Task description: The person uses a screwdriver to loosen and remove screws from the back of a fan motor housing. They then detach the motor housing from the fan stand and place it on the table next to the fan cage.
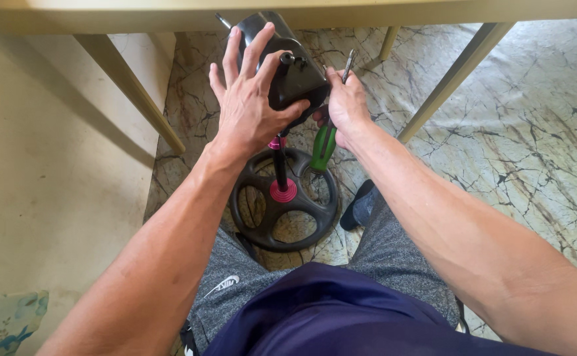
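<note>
Left hand (252, 109): fingers spread, pressing the black fan motor housing (295, 72)
Right hand (346, 109): gripping a green-handled screwdriver (323, 146)
Progress: housing still on stand (280, 168); screw work apparently ongoing

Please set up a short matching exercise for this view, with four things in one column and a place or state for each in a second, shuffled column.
Things:
1. left hand
2. right hand
3. round black base
4. pink collar

Places or states:
A. lies flat on the marbled floor between the knees
B. wrapped around a green-handled screwdriver
C. spread over the black housing at the top of the pole
D. sits where the pole meets the base

Pairs: 1-C, 2-B, 3-A, 4-D
</note>
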